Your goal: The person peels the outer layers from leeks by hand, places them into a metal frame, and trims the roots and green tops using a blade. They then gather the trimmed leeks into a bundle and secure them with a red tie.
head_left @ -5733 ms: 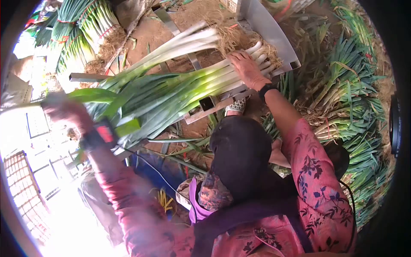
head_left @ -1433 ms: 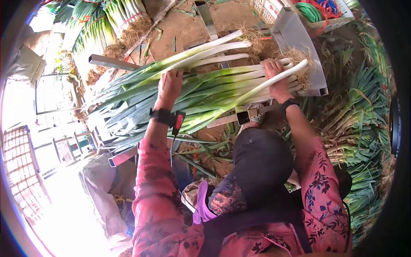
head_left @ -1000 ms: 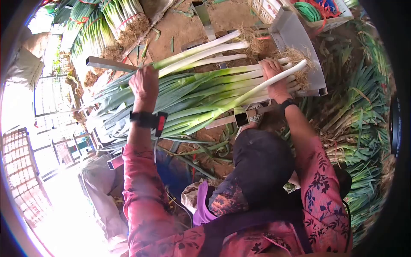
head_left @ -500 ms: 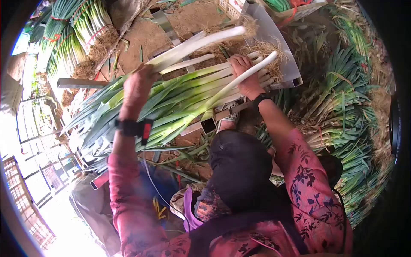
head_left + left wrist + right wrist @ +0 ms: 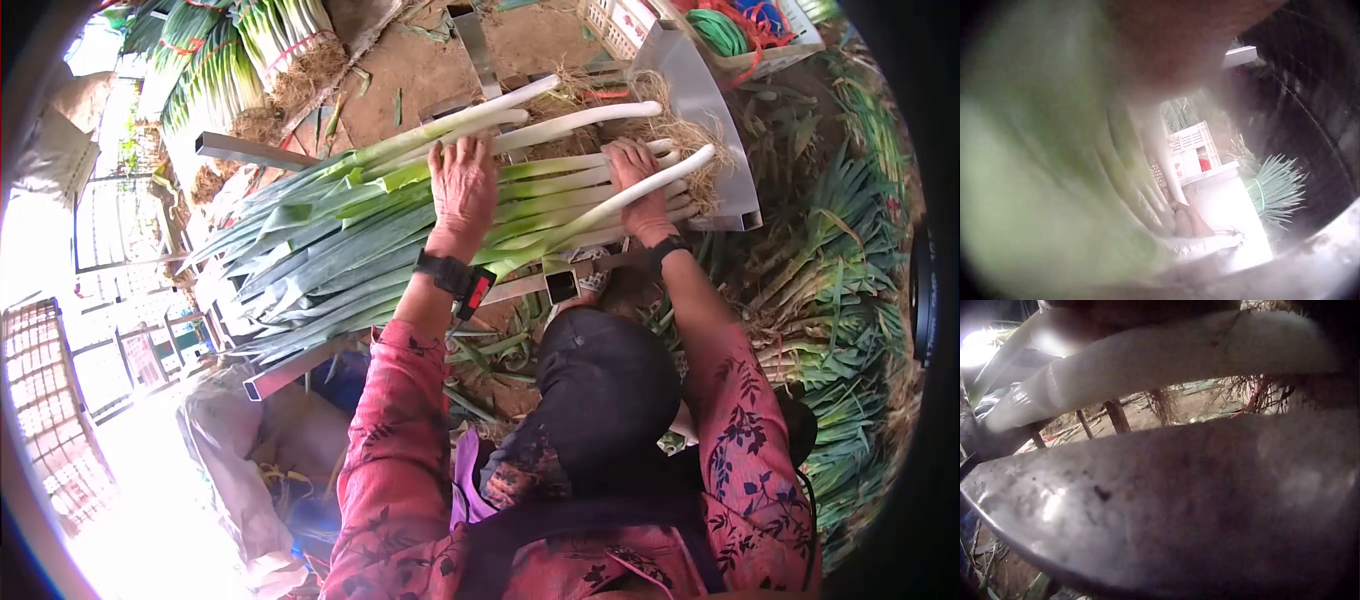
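Observation:
A spread of long leeks [image 5: 370, 225], green leaves to the left and white rooted ends to the right, lies across a metal frame. My left hand [image 5: 462, 190] is over the middle of the pile, its fingers bent around stalks at the far side. In the left wrist view, blurred leek stalks [image 5: 1125, 162] fill the near side. My right hand [image 5: 640, 190] holds the white shanks near the roots, fingers curled over them. One white leek [image 5: 655, 190] slants across in front of it. In the right wrist view a white shank [image 5: 1160, 353] runs above a metal surface.
An upright metal end plate [image 5: 700, 95] stands beyond the roots. Square metal bars [image 5: 255, 150] project from the frame. Tied leek bundles [image 5: 235, 50] lie at the far left, more leeks [image 5: 845, 300] at the right. A crate [image 5: 775, 50] holds green and red twine.
Over the last half second, my left hand has moved right along the pile, and a leek's white end now lies farther right. My right hand has stayed on the shanks. Earlier, a leaf was pulled left.

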The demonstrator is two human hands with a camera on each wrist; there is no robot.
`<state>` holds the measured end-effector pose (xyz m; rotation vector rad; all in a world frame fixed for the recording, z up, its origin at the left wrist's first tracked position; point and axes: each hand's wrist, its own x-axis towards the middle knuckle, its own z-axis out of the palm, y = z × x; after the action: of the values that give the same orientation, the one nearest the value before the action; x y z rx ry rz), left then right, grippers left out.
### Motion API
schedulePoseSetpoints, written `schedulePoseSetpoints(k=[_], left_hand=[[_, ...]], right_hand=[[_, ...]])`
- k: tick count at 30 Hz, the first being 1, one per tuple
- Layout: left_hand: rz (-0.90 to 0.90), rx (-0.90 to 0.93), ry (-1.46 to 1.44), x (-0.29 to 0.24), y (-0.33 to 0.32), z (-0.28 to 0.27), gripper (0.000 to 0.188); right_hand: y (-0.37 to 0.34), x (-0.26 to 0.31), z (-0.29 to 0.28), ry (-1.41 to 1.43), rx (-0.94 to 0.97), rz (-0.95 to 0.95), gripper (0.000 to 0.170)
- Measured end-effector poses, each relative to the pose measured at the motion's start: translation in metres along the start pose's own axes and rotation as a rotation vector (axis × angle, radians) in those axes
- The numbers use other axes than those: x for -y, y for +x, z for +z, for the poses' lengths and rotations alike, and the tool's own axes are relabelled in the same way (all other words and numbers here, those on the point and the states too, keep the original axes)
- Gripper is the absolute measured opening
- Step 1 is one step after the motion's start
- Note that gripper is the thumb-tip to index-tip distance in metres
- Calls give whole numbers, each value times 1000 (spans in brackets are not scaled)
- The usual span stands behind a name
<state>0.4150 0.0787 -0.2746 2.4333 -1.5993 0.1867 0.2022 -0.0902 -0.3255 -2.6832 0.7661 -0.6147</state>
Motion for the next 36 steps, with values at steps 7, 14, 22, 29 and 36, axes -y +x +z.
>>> schedulePoseSetpoints(k=[7, 14, 22, 29, 36], left_hand=[[-5, -105, -59, 11, 19, -17, 31], [-13, 234, -304, 28, 15, -18, 30], [76, 439, -477, 46, 35, -4, 37], [192, 184, -176, 26, 21, 14, 37], [178, 270, -293, 37, 24, 12, 36]], right_hand=[[0, 1, 0, 14, -34, -7, 25], [-2, -3, -2, -16, -34, -58, 25], [0, 2, -6, 16, -31, 10, 27], [-2, 1, -4, 59, -38, 20, 28], [46, 3, -16, 321, -186, -82, 23]])
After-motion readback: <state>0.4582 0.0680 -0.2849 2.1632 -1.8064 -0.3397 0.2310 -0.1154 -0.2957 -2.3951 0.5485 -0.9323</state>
